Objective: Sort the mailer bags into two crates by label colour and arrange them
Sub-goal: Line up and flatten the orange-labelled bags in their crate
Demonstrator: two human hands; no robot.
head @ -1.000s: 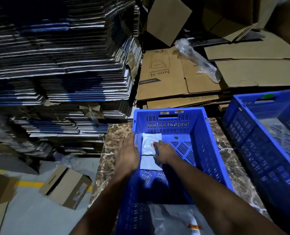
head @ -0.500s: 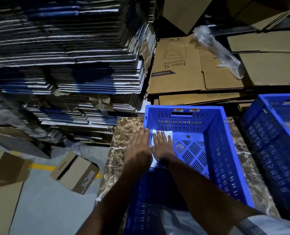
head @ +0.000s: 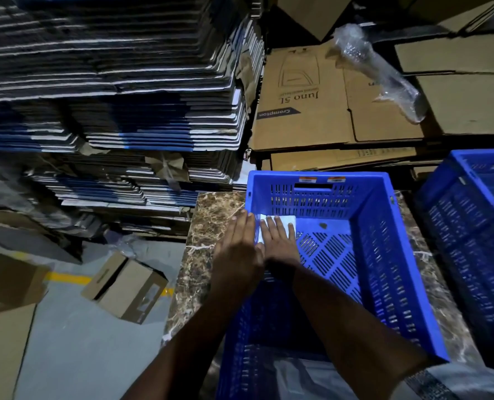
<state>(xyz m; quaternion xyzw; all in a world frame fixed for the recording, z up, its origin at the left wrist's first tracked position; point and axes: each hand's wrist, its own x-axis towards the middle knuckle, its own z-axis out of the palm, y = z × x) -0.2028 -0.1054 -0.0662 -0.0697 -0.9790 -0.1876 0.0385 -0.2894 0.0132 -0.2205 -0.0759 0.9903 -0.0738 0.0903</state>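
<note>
Towering stack of flattened cartons (head: 110, 90) fills my left, with brown flattened boxes (head: 303, 102) straight ahead and a bubble-wrap bundle (head: 378, 73) lying across them. Below that, the marble-patterned table (head: 208, 215) carries the blue crate (head: 384, 255) I'm working in, and a second blue crate (head: 471, 232) stands just beside it on my right. A small cardboard box (head: 124, 287) sits tilted on the grey floor. Down in the crate's far left corner lies a white mailer bag (head: 283, 219), flat against the bottom. My right hand (head: 277, 241) lies on it, fingers straight and spread, pressing rather than gripping. My left hand (head: 240, 249) is flat too, fingers together, along the crate's left wall; in this dim light I can't say whether it touches the bag.
</note>
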